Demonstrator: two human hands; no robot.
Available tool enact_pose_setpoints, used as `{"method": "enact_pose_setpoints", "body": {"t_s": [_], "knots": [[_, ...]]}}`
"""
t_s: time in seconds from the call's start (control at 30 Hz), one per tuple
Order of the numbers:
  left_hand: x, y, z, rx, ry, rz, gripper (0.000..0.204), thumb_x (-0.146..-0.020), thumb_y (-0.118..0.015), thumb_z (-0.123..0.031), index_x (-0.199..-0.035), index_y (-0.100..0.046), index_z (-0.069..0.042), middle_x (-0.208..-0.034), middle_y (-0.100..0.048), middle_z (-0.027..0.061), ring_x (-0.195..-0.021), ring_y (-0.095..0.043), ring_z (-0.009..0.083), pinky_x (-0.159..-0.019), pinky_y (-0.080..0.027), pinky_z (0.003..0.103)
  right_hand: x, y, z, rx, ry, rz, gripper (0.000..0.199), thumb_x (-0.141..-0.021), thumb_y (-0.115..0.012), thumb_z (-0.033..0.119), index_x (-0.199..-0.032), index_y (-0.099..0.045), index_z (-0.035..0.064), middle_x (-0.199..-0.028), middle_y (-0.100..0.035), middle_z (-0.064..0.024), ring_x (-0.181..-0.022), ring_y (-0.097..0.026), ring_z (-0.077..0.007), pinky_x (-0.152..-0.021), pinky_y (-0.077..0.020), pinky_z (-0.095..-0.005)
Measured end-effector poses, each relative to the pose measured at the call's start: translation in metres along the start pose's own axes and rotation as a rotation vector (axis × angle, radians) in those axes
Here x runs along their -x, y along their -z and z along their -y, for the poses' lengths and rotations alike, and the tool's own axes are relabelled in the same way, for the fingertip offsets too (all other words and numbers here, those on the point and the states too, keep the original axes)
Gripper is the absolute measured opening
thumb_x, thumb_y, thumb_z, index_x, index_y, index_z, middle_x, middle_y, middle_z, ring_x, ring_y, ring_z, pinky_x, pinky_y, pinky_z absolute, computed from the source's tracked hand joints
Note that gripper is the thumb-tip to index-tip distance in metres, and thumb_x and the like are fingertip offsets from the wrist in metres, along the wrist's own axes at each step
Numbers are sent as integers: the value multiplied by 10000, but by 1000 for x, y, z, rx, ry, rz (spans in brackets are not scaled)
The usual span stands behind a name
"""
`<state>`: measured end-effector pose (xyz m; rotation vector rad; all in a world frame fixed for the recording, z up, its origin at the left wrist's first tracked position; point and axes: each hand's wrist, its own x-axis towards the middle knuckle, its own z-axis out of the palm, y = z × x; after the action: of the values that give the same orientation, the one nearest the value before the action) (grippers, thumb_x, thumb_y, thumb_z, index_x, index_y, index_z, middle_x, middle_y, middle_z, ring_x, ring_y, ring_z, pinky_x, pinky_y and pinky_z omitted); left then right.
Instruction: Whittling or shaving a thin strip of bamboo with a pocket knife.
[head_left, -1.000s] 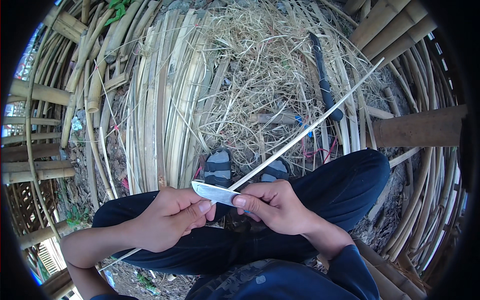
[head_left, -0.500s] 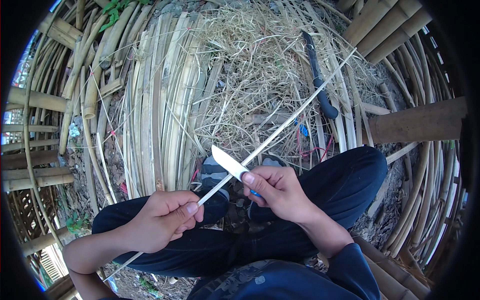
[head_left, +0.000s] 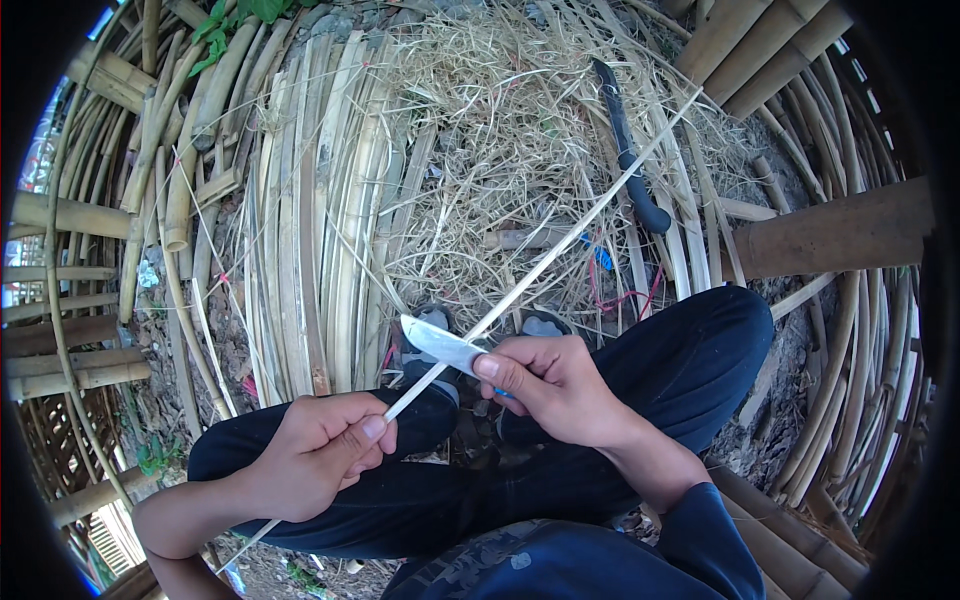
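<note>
A long, pale bamboo strip [head_left: 560, 252] runs slantwise from the lower left, over my lap, to the far right. My left hand [head_left: 325, 455] is closed around it, thumb on top, near my left knee. In my right hand [head_left: 545, 385] is a knife [head_left: 440, 345] with a short broad blade; a bit of its blue handle shows under the fingers. The blade lies across the strip, touching it just beyond my left hand, its tip pointing left and away. My right thumb presses at the base of the blade. Most of the handle is hidden by my fingers.
A heap of thin shavings [head_left: 490, 150] covers the ground ahead. Split bamboo slats [head_left: 320, 220] lie in rows to its left. A dark machete-like tool [head_left: 630, 150] rests at the right of the heap. Thick bamboo poles [head_left: 830, 235] stand close on the right.
The knife blade has turned flatter and shifted slightly left and toward me along the strip. My left hand has moved a little left and nearer, still holding the strip.
</note>
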<state>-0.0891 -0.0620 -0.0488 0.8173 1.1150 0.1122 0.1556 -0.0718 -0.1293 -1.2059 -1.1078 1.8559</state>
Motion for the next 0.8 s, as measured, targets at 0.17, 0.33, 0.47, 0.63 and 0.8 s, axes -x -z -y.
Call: {"method": "enact_pose_setpoints", "body": {"t_s": [0.17,0.33,0.47,0.63,0.8], "knots": [[5,3,2,-9,63,-3,242,-1009,-409,-149,-885,-545,8,-631,-436,-12,-524,-359,32,-461,-301,187,-7,16,-6,-94,-39,-69,348,-963,-547,271,-748,-611,5,-547,-470,24,-487,-380,-26,-447,-292,-208],[2,0,1,-42,37,10,252,-1008,-414,-154,-874,-547,13,-613,-435,-11,-508,-346,34,-455,-296,186,0,-4,3,-79,-33,97,328,-951,-569,254,-762,-623,-9,-564,-492,22,-486,-396,-34,-445,-290,-207],[6,2,-1,1,52,3,248,-1007,-416,-149,-878,-547,19,-617,-437,-10,-506,-346,34,-452,-293,187,-4,11,2,-38,-22,34,370,-948,-571,294,-729,-629,1,-546,-483,30,-492,-405,-29,-443,-306,-218],[8,1,-3,-29,0,14,262,-1009,-407,-166,-904,-520,46,-614,-361,-2,-509,-281,52,-440,-231,203,-3,21,3,-51,-49,13,371,-940,-585,302,-736,-644,-1,-538,-490,29,-475,-396,-31,-439,-294,-218],[11,6,-2,37,24,14,256,-1007,-419,-154,-888,-551,31,-606,-427,-8,-505,-334,36,-446,-281,185,-3,28,6,-36,-33,-28,334,-941,-584,263,-765,-635,-16,-542,-480,18,-465,-390,-43,-429,-272,-210]]}}
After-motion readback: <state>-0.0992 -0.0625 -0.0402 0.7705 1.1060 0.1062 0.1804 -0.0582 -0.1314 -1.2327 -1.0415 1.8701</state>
